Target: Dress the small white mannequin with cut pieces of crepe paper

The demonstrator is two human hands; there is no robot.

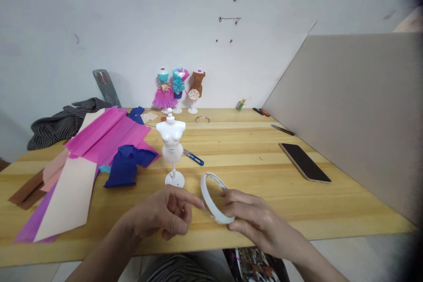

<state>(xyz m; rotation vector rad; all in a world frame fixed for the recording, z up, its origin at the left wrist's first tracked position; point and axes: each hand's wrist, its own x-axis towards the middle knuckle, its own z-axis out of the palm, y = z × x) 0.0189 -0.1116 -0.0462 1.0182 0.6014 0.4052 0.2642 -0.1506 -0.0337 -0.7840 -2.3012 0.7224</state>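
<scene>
My right hand [253, 218] grips a white roll of double-sided tape [210, 202] by its right side, holding it tilted above the table's front. My left hand [167, 212] has its index fingertip against the roll's lower left edge; the thumb is apart and the other fingers are loosely curled, holding nothing. Just behind my left hand stands a small white mannequin [172, 141] on a round base. Blue-handled thread snips [194, 157] lie beside it on the wood.
Pink crepe paper [109, 134], a dark blue piece [124, 169] and cream paper [68, 194] spread on the left. Several dressed mannequins [198, 83] stand by the wall. A phone [304, 161] and a pointed tool [283, 130] lie right, near a grey partition [357, 110].
</scene>
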